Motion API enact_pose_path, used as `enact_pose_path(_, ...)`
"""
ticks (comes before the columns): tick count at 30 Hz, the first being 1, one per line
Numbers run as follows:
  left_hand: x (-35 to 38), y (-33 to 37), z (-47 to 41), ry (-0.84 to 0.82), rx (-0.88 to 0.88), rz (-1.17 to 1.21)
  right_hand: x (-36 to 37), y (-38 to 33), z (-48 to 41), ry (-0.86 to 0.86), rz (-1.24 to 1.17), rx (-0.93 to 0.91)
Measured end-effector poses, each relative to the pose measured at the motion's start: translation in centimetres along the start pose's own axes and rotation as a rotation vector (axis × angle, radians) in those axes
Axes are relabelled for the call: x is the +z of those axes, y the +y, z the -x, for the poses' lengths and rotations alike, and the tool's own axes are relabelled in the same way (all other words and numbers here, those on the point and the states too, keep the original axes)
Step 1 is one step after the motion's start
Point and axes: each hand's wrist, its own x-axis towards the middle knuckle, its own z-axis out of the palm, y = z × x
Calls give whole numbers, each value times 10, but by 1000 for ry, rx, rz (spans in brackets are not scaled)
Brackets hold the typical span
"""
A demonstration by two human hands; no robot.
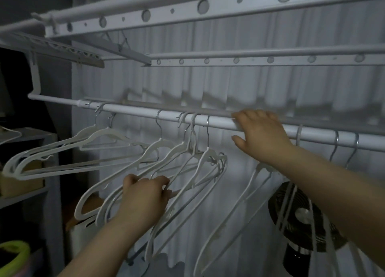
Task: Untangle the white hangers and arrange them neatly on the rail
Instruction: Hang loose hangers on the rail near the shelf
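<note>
A white rail runs from the left down to the right across the view. Several white hangers with metal hooks hang from it. Two hang apart at the left. In the middle, a bunch of tangled hangers crowds together with crossed bars. My left hand is below the rail, its fingers closed around the lower bars of that bunch. My right hand rests on top of the rail just right of the bunch, fingers over the rail. More hangers hang to the right, partly behind my right forearm.
A white pleated curtain hangs behind the rail. Higher drying-rack bars with round holes cross overhead. A black fan stands at lower right. A grey shelf with boxes and a green-rimmed container sits at the left.
</note>
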Motion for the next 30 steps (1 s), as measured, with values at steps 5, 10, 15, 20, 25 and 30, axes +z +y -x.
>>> enact_pose_path(5,-8,-5,4,39,108,-77,8,-36,-30,27,-50,-111)
enact_pose_path(10,-16,-9,5,22,106,-148,24,-42,-49,-14,0,-78)
enact_pose_path(15,-17,-10,3,29,139,-115,23,-39,-44,-2,-16,6)
enact_pose_path(20,-24,6,-6,54,90,3,19,-18,-28,25,8,72)
enact_pose_path(25,-14,22,-16,-33,14,107,13,7,-6,10,53,82)
enact_pose_path(30,-6,31,-21,-167,-43,351,8,34,13,-2,112,108)
